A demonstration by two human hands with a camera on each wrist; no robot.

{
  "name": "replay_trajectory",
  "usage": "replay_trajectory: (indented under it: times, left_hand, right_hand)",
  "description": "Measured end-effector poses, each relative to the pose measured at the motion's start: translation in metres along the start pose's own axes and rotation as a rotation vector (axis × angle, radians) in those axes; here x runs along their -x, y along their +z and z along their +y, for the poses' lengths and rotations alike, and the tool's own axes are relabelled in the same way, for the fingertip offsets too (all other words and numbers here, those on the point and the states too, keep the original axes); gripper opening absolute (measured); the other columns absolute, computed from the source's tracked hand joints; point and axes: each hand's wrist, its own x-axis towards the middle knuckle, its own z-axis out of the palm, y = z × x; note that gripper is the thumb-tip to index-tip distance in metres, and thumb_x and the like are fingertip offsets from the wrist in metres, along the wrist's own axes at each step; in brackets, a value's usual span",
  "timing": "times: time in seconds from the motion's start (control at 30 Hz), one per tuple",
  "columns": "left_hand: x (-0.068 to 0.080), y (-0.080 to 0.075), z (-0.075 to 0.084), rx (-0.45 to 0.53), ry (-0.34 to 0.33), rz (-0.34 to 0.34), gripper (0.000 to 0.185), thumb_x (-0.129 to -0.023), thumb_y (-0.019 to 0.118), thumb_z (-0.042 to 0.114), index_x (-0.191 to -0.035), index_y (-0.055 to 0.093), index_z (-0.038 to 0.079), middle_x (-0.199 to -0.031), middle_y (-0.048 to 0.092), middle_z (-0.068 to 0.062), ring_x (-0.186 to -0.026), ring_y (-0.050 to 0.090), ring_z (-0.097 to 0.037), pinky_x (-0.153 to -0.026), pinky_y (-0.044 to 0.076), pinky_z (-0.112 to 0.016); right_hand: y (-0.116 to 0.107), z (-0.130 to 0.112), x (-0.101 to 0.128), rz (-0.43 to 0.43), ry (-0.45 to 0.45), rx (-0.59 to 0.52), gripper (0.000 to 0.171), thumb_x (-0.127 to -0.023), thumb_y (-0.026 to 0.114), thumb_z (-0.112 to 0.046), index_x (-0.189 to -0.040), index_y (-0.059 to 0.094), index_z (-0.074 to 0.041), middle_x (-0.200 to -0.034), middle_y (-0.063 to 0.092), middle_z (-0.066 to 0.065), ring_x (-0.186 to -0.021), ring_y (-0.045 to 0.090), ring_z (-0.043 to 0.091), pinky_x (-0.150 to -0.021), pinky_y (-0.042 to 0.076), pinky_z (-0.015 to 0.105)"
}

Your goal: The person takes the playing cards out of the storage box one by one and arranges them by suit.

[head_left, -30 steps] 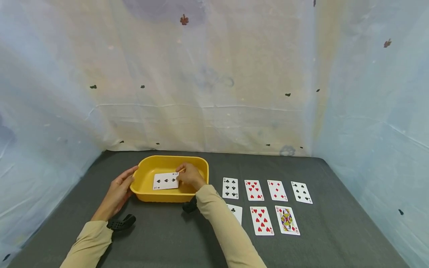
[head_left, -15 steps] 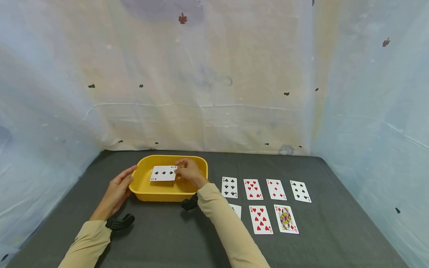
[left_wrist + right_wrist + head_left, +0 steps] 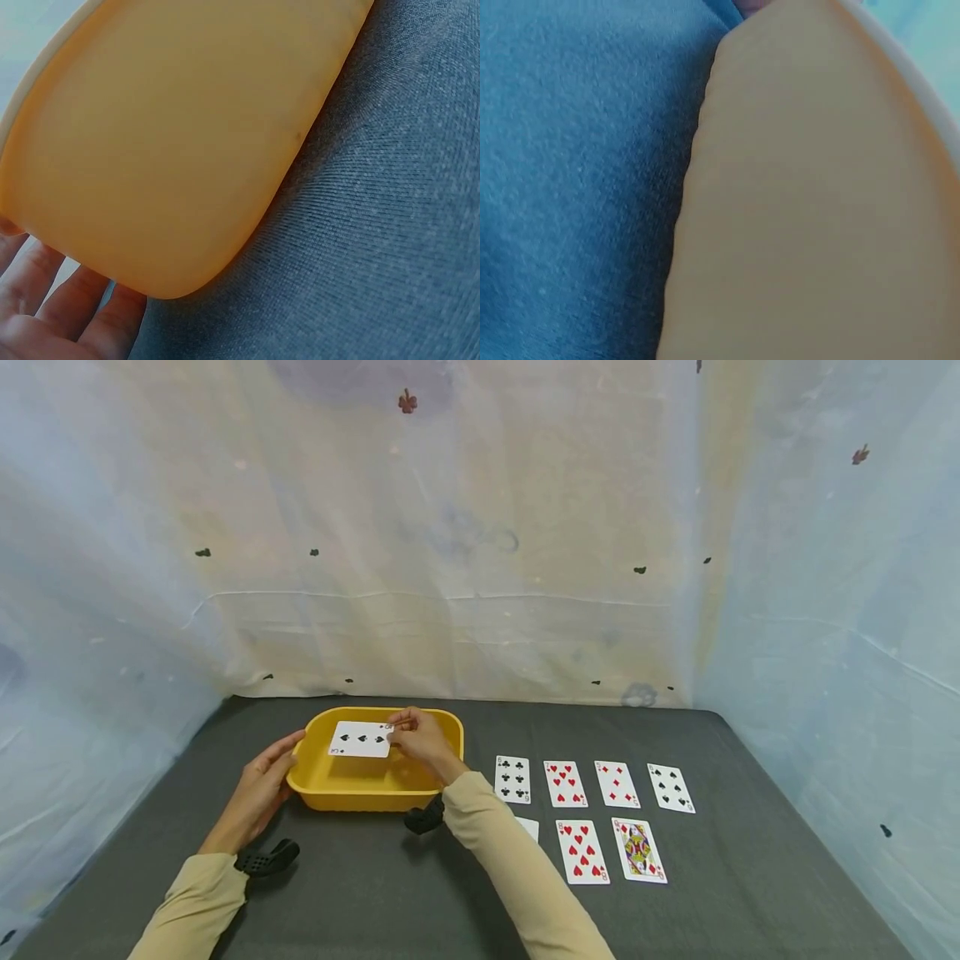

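Observation:
In the head view my right hand [image 3: 422, 739] pinches the right end of a three of spades playing card [image 3: 360, 739], held face up above a yellow plastic tub [image 3: 360, 802]. My left hand [image 3: 258, 789] rests with extended fingers against the tub's left end. The left wrist view shows those fingers [image 3: 79, 300] at the outside of the tub's translucent wall [image 3: 172, 150]. In the right wrist view the tub wall [image 3: 802, 195] fills much of the frame, and the card and the pinching fingertips are hidden.
Several face-up cards lie in two rows right of the tub, among them a six of clubs [image 3: 513, 779], a seven of hearts [image 3: 565, 784], an eight of hearts [image 3: 582, 852] and a queen of diamonds [image 3: 639, 850]. My right sleeve [image 3: 517, 868] partly covers one card. Dark cloth [image 3: 360, 893] covers the table.
My right hand has raised the three of spades from low in the tub, up and slightly left. The left hand stays at the tub's end.

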Motion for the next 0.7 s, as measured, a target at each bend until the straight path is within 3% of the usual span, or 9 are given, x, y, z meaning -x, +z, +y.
replay_trajectory:
  times: [0.4,0.7]
  left_hand:
    - [0.000,0.000,0.000,-0.003,-0.006,0.002,0.060,-0.105,0.040,0.036,-0.156,0.021,0.010,-0.158,0.014,-0.019,-0.128,0.038,-0.017,-0.084,0.049,-0.020]
    - [0.000,-0.001,0.000,-0.010,0.003,-0.011,0.060,-0.105,0.040,0.036,-0.156,0.020,0.010,-0.158,0.014,-0.020,-0.128,0.038,-0.015,-0.085,0.048,-0.020]
  right_hand:
    - [0.003,-0.005,0.009,0.027,0.004,-0.036,0.012,-0.087,0.065,0.008,-0.097,0.063,0.002,-0.079,0.058,0.006,-0.063,0.052,0.014,-0.057,0.046,0.021]
    - [-0.002,-0.009,0.017,0.057,0.030,-0.120,0.016,-0.081,0.066,0.008,-0.095,0.064,0.001,-0.080,0.063,0.009,-0.068,0.065,0.016,-0.059,0.050,0.023]
